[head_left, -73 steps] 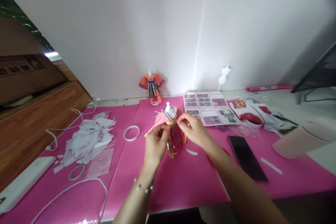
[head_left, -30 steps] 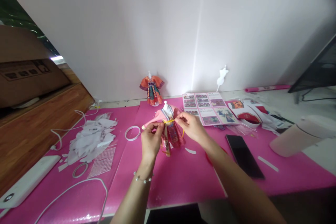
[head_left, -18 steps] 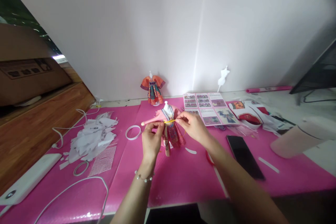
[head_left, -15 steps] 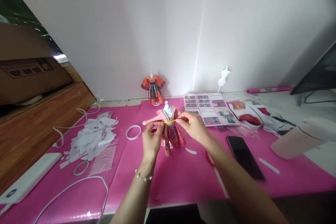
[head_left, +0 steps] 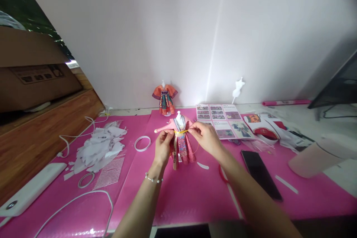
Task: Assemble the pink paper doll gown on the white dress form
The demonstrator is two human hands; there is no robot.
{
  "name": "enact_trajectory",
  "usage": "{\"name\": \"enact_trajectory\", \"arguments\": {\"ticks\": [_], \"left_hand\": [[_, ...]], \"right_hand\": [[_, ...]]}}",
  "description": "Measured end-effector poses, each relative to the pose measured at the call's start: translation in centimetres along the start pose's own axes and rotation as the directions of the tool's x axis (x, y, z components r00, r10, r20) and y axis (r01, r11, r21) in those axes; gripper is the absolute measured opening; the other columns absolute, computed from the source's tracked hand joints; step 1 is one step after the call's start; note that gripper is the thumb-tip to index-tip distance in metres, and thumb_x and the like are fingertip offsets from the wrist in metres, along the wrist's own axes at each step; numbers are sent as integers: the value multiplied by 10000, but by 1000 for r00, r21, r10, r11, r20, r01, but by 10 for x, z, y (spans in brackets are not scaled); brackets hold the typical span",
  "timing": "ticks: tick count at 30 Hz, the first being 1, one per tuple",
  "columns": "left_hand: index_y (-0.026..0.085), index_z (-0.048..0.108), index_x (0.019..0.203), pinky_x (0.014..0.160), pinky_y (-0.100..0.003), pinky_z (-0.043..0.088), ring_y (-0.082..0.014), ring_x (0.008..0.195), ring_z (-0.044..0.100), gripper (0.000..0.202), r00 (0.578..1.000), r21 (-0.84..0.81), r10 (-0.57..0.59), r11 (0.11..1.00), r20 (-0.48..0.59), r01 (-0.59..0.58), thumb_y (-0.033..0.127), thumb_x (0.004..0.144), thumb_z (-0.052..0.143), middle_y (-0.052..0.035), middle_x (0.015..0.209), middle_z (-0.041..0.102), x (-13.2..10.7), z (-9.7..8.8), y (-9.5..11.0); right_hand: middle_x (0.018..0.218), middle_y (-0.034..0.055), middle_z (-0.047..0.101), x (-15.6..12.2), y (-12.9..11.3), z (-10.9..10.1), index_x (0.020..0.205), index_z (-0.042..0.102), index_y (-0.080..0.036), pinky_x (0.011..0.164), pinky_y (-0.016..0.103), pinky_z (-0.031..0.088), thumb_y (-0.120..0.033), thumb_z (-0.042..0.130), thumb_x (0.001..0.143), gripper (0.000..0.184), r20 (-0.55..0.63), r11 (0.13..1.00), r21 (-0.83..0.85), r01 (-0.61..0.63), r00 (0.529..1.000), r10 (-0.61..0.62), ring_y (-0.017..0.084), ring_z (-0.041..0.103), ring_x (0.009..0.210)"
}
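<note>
A small white mannequin in a pink paper dress (head_left: pixel 182 142) stands on the pink mat (head_left: pixel 189 189) in front of me. A thin yellow ribbon (head_left: pixel 180 132) runs across its waist. My left hand (head_left: pixel 164 146) pinches the ribbon's left end beside the dress. My right hand (head_left: pixel 205 138) pinches the right end, fingers pressed together. Both hands touch the dress at waist height. A beaded bracelet sits on my left wrist.
A finished orange doll dress (head_left: pixel 165 99) and a bare white mannequin (head_left: pixel 238 86) stand by the wall. An instruction sheet (head_left: pixel 223 119), a black phone (head_left: pixel 260 173), a tape ring (head_left: pixel 142 143), white paper scraps (head_left: pixel 97 148), a white power bank (head_left: pixel 28 189) with a cable, and a pale pink container (head_left: pixel 320 158) lie around.
The dress now stands more upright than 2.4 s ago, when it tilted left. My hands have stayed at its waist with the yellow ribbon. The view has shifted slightly.
</note>
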State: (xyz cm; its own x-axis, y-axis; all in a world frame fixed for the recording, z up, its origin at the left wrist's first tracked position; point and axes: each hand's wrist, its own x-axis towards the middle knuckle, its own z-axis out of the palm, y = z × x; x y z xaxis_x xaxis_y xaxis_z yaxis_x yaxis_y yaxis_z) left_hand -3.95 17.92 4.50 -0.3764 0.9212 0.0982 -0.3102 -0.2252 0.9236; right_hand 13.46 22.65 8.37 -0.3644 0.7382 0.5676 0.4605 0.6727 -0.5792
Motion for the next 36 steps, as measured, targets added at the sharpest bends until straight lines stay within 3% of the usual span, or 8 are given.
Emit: {"name": "enact_trajectory", "arguments": {"ticks": [5, 15, 27, 33, 36], "left_hand": [[189, 594, 728, 411, -201, 297, -64, 402, 413, 374, 1000, -55, 0, 998, 25, 1, 481, 662, 818, 71, 537, 552, 4, -2, -2], [183, 588, 703, 542, -218, 427, -88, 511, 527, 397, 998, -180, -6, 983, 62, 17, 451, 602, 863, 53, 601, 617, 8, 1, 0], [176, 606, 727, 571, -231, 441, -101, 533, 562, 376, 998, -208, -6, 978, 64, 19, 427, 615, 863, 42, 630, 642, 11, 1, -1], [176, 583, 687, 523, -213, 383, -73, 478, 478, 352, 999, -205, 37, 978, 39, -29, 414, 648, 840, 61, 583, 589, 13, 0, -3], [177, 580, 681, 540, -215, 398, -80, 507, 501, 358, 998, -213, 51, 976, 34, -43, 410, 634, 848, 55, 601, 602, 15, 1, -3]], "right_hand": [[842, 27, 746, 1, 2, 3, 860, 676, -216, 647, 274, 440, -261, 642, 887, 63, -34, 999, -42, 17, 999, -19, 173, 642, 682], [805, 37, 747, 3, 7, 14, 825, 694, -204, 606, 275, 423, -296, 662, 881, 112, -64, 999, -40, -5, 998, 2, 172, 630, 621], [809, 40, 754, 1, 7, 18, 836, 692, -208, 628, 289, 451, -276, 644, 885, 97, -72, 999, -33, 9, 997, -11, 192, 659, 649], [823, 40, 757, 1, 6, 18, 829, 690, -220, 651, 290, 474, -282, 628, 894, 110, -83, 1000, -23, 16, 996, -17, 196, 677, 683], [845, 39, 759, 1, 7, 19, 839, 691, -223, 663, 290, 483, -280, 627, 895, 102, -85, 1000, -19, 21, 996, -23, 196, 681, 698]]}}
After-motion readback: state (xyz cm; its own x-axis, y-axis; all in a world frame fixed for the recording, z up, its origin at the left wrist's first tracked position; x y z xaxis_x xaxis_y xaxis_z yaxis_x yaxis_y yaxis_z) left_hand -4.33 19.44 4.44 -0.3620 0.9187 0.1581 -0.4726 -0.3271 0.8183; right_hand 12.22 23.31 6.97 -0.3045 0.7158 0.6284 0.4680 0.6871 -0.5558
